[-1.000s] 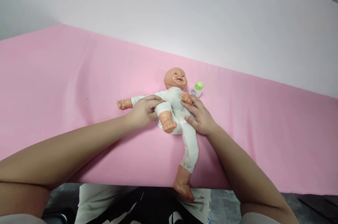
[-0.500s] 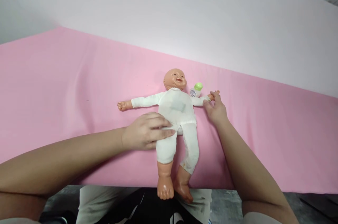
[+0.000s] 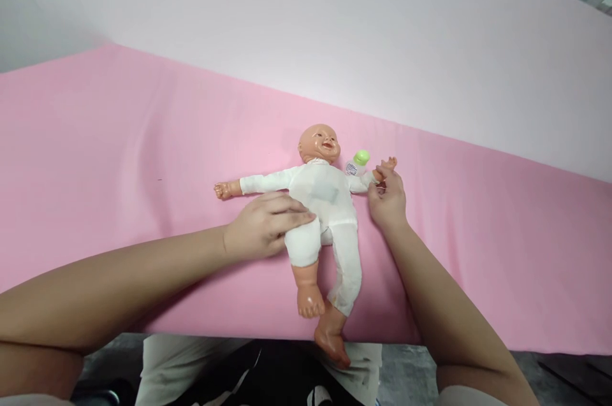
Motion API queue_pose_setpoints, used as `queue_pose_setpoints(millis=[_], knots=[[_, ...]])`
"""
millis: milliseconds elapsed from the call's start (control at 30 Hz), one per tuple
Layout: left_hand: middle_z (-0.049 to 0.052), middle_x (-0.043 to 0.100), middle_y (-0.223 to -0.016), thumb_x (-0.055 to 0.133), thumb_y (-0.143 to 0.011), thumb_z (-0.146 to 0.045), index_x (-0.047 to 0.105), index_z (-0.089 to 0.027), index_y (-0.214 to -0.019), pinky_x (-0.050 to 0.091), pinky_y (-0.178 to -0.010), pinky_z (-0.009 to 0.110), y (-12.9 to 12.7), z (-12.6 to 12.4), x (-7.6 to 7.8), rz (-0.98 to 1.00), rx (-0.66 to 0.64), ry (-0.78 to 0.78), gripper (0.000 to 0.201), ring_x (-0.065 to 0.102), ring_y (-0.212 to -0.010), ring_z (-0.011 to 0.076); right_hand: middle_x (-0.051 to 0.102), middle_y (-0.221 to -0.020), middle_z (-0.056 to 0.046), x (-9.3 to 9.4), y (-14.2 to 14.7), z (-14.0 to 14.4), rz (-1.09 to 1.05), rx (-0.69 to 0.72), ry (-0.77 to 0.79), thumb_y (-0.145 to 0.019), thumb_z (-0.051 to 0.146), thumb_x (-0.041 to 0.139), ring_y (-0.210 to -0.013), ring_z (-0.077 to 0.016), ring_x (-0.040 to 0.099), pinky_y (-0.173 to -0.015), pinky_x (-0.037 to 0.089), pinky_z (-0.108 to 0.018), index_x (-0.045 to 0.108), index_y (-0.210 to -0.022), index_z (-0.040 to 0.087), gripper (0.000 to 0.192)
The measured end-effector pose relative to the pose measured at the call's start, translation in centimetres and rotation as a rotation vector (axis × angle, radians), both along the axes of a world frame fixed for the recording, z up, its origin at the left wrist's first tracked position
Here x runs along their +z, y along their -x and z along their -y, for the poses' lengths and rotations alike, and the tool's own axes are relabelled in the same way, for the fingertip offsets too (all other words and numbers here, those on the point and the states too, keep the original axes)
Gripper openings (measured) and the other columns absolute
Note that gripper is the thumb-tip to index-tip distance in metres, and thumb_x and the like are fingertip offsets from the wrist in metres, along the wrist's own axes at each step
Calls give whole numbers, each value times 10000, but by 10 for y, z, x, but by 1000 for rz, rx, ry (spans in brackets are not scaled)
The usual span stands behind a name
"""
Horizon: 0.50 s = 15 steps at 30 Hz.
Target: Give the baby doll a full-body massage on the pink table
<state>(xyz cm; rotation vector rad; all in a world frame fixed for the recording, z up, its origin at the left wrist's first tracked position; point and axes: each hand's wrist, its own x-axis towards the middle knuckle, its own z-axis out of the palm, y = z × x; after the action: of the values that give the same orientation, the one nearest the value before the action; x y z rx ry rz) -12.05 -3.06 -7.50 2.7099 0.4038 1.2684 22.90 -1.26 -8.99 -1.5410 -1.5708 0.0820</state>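
A baby doll (image 3: 335, 207) in a white cloth suit lies on its back on a pink cloth (image 3: 191, 106), its head towards the wall. My left hand (image 3: 265, 224) is wrapped over the top of the doll's thigh on the left side, the thumb hidden beneath. That leg is bent, with its bare foot (image 3: 310, 299) off the cloth's edge and partly in front of the other foot (image 3: 333, 336). My right hand (image 3: 389, 199) pinches the doll's forearm near the wrist, on the right side; the doll's small hand (image 3: 389, 164) sticks out past my fingers.
A small clear bottle with a green cap (image 3: 358, 162) lies beside the doll's head and shoulder. A white wall (image 3: 306, 23) rises behind the table. The table's front edge (image 3: 215, 335) runs just above my lap.
My left hand has moved the doll's leg, so its foot is higher and further right. My right hand's fingers have closed more on the doll's arm, lifting its hand slightly.
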Motion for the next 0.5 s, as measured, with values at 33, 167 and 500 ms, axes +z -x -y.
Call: queue_pose_setpoints(millis=[33, 167, 500], knots=[[95, 792, -1145, 695, -992, -229, 730, -249, -1338, 626, -910, 430, 1, -3, -1, 4, 42, 28, 349, 758, -1012, 257, 533, -1600, -171, 1, 7, 3, 41, 61, -47, -948, 354, 596, -1341, -331, 635, -1008, 626, -551, 624, -1419, 260, 480], [97, 788, -1173, 662, -1004, -248, 789, -216, -1264, 636, -941, 427, 4, -15, -3, -18, 172, 199, 291, 752, -1077, 274, 493, -1656, -136, 8, 31, 17, 226, 365, -52, -1020, 349, 561, -1550, -345, 476, -1255, 449, -621, 664, -1394, 271, 396], [59, 789, -1067, 632, -939, -165, 795, -162, -1133, 618, -873, 373, -1, -20, 1, -27, 219, 418, 253, 753, -979, 235, 412, -1718, -142, 11, 31, 21, 370, 516, 117, -1064, 521, 572, -1613, -366, 372, -1301, 364, -648, 663, -1443, 257, 470]])
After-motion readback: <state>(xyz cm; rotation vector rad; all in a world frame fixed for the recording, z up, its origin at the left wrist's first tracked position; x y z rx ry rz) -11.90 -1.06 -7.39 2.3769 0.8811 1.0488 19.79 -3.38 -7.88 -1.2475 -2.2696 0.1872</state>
